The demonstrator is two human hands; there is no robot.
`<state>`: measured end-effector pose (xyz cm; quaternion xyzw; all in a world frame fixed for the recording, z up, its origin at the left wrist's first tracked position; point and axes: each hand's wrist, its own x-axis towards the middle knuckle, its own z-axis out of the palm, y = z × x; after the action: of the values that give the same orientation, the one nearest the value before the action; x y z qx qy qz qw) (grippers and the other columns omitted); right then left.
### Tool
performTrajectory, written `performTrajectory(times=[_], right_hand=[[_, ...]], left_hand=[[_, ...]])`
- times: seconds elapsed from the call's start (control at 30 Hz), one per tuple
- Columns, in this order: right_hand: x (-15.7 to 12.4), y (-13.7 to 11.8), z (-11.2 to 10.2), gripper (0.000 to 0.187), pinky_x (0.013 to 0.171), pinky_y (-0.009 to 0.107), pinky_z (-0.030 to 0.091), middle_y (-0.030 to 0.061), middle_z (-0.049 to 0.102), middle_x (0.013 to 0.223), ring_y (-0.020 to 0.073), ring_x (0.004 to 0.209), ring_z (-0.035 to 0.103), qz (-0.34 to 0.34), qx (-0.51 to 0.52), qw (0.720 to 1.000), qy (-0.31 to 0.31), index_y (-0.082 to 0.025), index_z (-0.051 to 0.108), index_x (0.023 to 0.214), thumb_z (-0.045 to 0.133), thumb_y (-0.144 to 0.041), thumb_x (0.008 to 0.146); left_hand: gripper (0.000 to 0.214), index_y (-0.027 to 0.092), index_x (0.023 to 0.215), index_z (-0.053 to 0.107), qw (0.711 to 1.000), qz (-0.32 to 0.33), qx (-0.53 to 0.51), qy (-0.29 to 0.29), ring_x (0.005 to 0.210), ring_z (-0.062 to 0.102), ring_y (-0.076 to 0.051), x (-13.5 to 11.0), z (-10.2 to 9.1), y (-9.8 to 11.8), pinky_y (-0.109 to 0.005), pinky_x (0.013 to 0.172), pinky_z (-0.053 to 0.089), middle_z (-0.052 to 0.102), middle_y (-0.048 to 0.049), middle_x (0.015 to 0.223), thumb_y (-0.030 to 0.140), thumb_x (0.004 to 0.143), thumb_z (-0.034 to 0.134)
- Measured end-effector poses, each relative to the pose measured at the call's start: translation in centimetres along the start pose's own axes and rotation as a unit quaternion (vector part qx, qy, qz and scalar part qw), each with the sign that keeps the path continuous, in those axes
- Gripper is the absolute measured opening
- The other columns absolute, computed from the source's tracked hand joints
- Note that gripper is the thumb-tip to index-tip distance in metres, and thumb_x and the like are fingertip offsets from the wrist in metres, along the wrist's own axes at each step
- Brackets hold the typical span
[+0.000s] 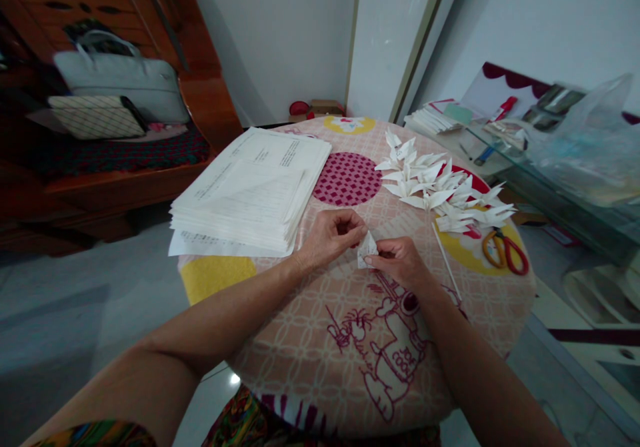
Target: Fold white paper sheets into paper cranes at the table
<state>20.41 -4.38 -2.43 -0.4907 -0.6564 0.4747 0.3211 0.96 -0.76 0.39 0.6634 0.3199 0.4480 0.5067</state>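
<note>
A small folded piece of printed paper (367,252) is held up between my two hands over the round table. My left hand (334,235) pinches its upper left edge between thumb and fingers. On the other side, my right hand (400,260) grips the paper's lower right edge, thumb in front. To the left lies a thick stack of printed sheets (250,193), with a loosely folded sheet on top. Many folded white paper cranes (440,183) are heaped at the table's right. Scissors (505,252) with orange and red handles rest at the right edge, near a thin white stick (447,260).
A patterned cloth (310,340) covers the round table. Beyond its right edge stands a glass-topped shelf (550,180) with a plastic bag (595,147) and papers. A wooden bench (200,107) with a grey handbag (125,83) stands at the left.
</note>
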Motion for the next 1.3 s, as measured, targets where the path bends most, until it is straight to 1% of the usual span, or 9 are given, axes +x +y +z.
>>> performTrajectory(times=[0.17, 0.3, 0.4, 0.7, 0.83, 0.97, 1.07, 1.2, 1.3], right_hand=[[0.09, -0.2, 0.02, 0.025, 0.048, 0.024, 0.029, -0.0024, 0.053, 0.053, 0.01, 0.049, 0.042, 0.006, -0.015, 1.0, 0.019, -0.016, 0.064, 0.058, 0.066, -0.034, 0.075], [0.12, -0.12, 0.09, 0.024, 0.048, 0.024, 0.033, -0.0007, 0.058, 0.054, 0.0117, 0.05, 0.047, 0.006, -0.006, 0.999, 0.042, -0.016, 0.065, 0.059, 0.066, -0.035, 0.074], [0.11, -0.06, 0.11, 0.024, 0.048, 0.024, 0.035, -0.0004, 0.059, 0.054, 0.0116, 0.05, 0.048, 0.002, -0.011, 0.999, 0.05, -0.016, 0.067, 0.061, 0.067, -0.036, 0.075], [0.11, -0.3, 0.19, 0.026, 0.048, 0.024, 0.034, -0.0009, 0.055, 0.054, 0.0108, 0.049, 0.045, 0.005, -0.001, 0.998, 0.056, -0.016, 0.064, 0.058, 0.067, -0.036, 0.075], [0.23, -0.04, 0.28, 0.026, 0.049, 0.024, 0.036, -0.0009, 0.056, 0.055, 0.0113, 0.051, 0.047, -0.001, 0.001, 0.998, 0.058, -0.016, 0.065, 0.059, 0.067, -0.036, 0.075], [0.24, 0.02, 0.32, 0.026, 0.048, 0.024, 0.037, -0.0004, 0.057, 0.056, 0.012, 0.051, 0.049, -0.004, -0.003, 0.998, 0.058, -0.016, 0.066, 0.06, 0.068, -0.037, 0.075], [0.13, -0.08, 0.28, 0.026, 0.046, 0.024, 0.037, 0.0003, 0.057, 0.055, 0.0129, 0.051, 0.049, -0.002, 0.0, 0.998, 0.057, -0.016, 0.068, 0.062, 0.07, -0.04, 0.074], [-0.04, -0.12, 0.2, 0.028, 0.046, 0.024, 0.038, 0.0002, 0.056, 0.054, 0.0135, 0.052, 0.05, -0.01, 0.005, 0.998, 0.058, -0.016, 0.07, 0.064, 0.071, -0.042, 0.074], [-0.07, -0.18, 0.25, 0.027, 0.047, 0.023, 0.038, -0.0005, 0.056, 0.055, 0.0128, 0.052, 0.049, -0.028, 0.002, 0.998, 0.062, -0.016, 0.068, 0.062, 0.07, -0.04, 0.075]], left_hand=[[0.019, 0.011, 0.074, 0.065, 0.999, 0.008, 0.033, -0.003, 0.057, 0.054, -0.008, -0.01, -0.19, -0.17, -0.02, 0.053, 0.042, 0.063, -0.0013, 0.065, 0.029, 0.079, 0.07], [0.015, 0.012, 0.077, 0.067, 0.997, 0.019, 0.069, -0.017, 0.058, 0.054, -0.008, -0.06, -0.11, -0.49, -0.019, 0.054, 0.043, 0.063, -0.0006, 0.066, 0.026, 0.078, 0.069], [0.014, 0.012, 0.075, 0.068, 0.995, 0.031, 0.09, -0.023, 0.058, 0.054, -0.008, -0.11, 0.03, -0.63, -0.019, 0.054, 0.043, 0.063, -0.0004, 0.065, 0.025, 0.079, 0.067], [0.011, 0.012, 0.073, 0.069, 0.992, 0.043, 0.119, -0.001, 0.057, 0.053, -0.008, -0.22, 0.25, -0.48, -0.018, 0.053, 0.041, 0.063, 0.0, 0.064, 0.02, 0.079, 0.063], [0.011, 0.012, 0.074, 0.069, 0.989, 0.041, 0.142, 0.014, 0.058, 0.053, -0.009, -0.34, 0.44, -0.44, -0.019, 0.053, 0.041, 0.064, 0.0001, 0.065, 0.019, 0.078, 0.062], [0.01, 0.012, 0.072, 0.068, 0.983, 0.052, 0.173, 0.021, 0.06, 0.053, -0.009, -0.52, 0.45, -0.28, -0.019, 0.057, 0.04, 0.064, 0.0005, 0.065, 0.015, 0.078, 0.06], [0.011, 0.012, 0.072, 0.067, 0.987, 0.056, 0.153, 0.014, 0.06, 0.052, -0.008, -0.6, 0.36, -0.18, -0.019, 0.057, 0.04, 0.063, 0.0004, 0.065, 0.015, 0.079, 0.06], [0.015, 0.011, 0.078, 0.069, 0.994, 0.029, 0.101, -0.017, 0.059, 0.052, -0.008, -0.57, 0.18, -0.19, -0.019, 0.054, 0.04, 0.064, -0.0003, 0.067, 0.024, 0.082, 0.064], [0.018, 0.011, 0.077, 0.07, 0.993, 0.038, 0.108, -0.03, 0.058, 0.052, -0.008, -0.5, -0.06, -0.26, -0.019, 0.054, 0.039, 0.064, -0.0003, 0.066, 0.027, 0.083, 0.065]])
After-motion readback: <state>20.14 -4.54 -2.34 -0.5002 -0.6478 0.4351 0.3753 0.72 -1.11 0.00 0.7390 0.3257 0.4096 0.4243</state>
